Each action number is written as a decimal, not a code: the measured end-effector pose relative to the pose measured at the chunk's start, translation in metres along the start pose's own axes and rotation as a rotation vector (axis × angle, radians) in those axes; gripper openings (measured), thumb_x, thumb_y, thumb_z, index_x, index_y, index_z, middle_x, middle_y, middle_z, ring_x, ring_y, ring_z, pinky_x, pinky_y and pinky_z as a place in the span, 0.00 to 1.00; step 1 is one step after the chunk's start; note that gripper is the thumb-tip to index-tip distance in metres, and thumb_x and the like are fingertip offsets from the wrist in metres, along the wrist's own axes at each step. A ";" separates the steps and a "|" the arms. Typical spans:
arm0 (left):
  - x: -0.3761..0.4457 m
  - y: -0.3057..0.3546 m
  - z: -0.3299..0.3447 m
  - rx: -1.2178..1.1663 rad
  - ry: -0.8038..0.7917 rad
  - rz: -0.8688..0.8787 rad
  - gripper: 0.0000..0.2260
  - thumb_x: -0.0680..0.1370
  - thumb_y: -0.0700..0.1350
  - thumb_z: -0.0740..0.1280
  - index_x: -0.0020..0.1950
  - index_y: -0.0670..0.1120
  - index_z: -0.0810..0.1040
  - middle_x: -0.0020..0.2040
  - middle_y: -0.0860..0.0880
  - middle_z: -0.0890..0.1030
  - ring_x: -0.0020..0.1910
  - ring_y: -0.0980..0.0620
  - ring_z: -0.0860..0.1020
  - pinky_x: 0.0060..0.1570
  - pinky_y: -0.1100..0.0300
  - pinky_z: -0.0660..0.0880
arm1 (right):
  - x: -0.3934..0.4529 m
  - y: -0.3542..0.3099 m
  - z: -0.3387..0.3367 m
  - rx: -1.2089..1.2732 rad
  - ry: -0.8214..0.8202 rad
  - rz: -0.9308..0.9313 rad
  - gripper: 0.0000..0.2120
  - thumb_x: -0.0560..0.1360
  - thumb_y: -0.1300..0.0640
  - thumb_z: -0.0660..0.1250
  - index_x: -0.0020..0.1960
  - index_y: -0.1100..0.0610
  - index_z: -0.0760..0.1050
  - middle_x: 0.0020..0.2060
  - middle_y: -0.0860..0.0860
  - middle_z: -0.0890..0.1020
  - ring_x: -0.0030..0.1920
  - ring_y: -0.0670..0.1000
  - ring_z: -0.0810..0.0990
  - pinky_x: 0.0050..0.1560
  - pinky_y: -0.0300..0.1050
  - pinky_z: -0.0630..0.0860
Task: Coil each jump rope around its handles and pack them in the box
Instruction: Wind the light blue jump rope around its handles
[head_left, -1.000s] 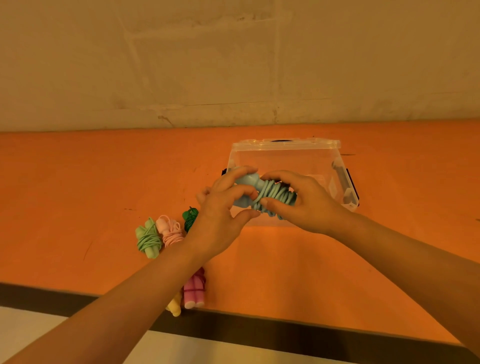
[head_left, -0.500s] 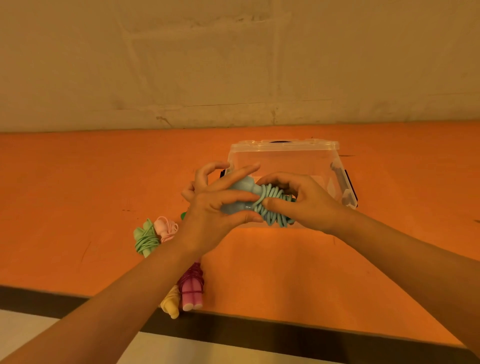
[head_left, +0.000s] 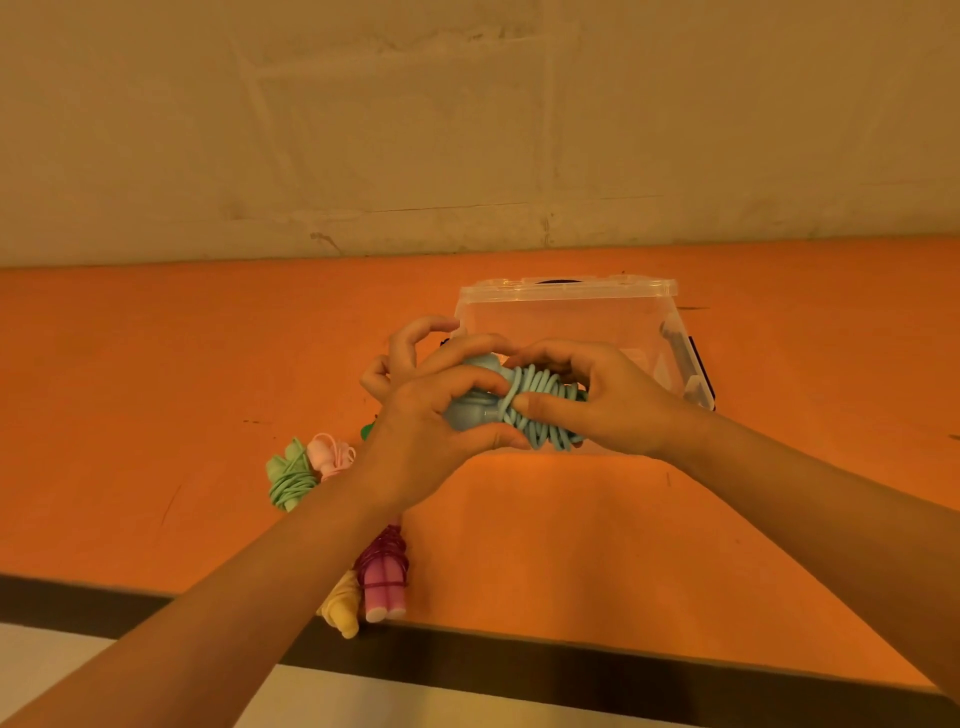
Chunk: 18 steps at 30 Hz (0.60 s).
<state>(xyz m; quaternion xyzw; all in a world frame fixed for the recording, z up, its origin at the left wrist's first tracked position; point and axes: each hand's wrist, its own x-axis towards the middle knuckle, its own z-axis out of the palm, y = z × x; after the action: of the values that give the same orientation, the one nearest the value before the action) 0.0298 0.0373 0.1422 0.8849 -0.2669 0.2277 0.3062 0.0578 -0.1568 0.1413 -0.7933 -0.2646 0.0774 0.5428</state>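
Both hands hold a light blue jump rope (head_left: 524, 405), its cord coiled around its handles, above the near edge of a clear plastic box (head_left: 571, 312). My left hand (head_left: 431, 415) grips the handle ends with thumb and forefinger while its other fingers lift off. My right hand (head_left: 597, 395) curls round the coiled cord. Left of my left forearm lie coiled ropes: a light green one (head_left: 288, 475), a pale pink one (head_left: 330, 454), and a sliver of a dark green one (head_left: 368, 430).
A magenta coiled rope (head_left: 385, 577) and a yellow one (head_left: 343, 608) lie by the orange table's (head_left: 156, 389) front edge, under my left forearm. A plain wall rises behind the table. The box has dark latches on its right side (head_left: 696, 364).
My left hand has shifted its hold on the blue handles, its outer fingers lifting and curling away. The bundle stays over the box's near edge.
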 end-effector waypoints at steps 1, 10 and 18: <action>0.000 0.000 0.000 0.023 -0.001 0.027 0.16 0.66 0.62 0.70 0.45 0.52 0.81 0.63 0.60 0.76 0.68 0.50 0.62 0.62 0.60 0.50 | 0.000 0.001 0.001 -0.015 -0.003 -0.002 0.14 0.75 0.60 0.70 0.59 0.53 0.75 0.52 0.52 0.81 0.50 0.46 0.80 0.51 0.43 0.78; 0.000 -0.011 0.002 0.274 -0.139 0.289 0.21 0.72 0.65 0.62 0.44 0.47 0.77 0.59 0.56 0.73 0.66 0.50 0.64 0.53 0.50 0.55 | -0.001 0.005 0.001 -0.152 -0.105 -0.050 0.12 0.75 0.57 0.69 0.58 0.56 0.75 0.47 0.51 0.81 0.46 0.49 0.80 0.46 0.48 0.77; -0.008 -0.013 0.008 0.269 -0.136 0.284 0.16 0.76 0.61 0.61 0.44 0.48 0.70 0.59 0.56 0.70 0.62 0.52 0.66 0.49 0.51 0.56 | -0.014 0.009 0.005 -0.723 -0.042 -0.281 0.25 0.75 0.36 0.53 0.63 0.51 0.68 0.51 0.41 0.73 0.45 0.42 0.73 0.41 0.50 0.76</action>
<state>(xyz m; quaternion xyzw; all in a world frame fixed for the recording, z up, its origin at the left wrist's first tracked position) 0.0342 0.0432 0.1262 0.8847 -0.3763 0.2417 0.1315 0.0472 -0.1623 0.1286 -0.8876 -0.3922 -0.0796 0.2281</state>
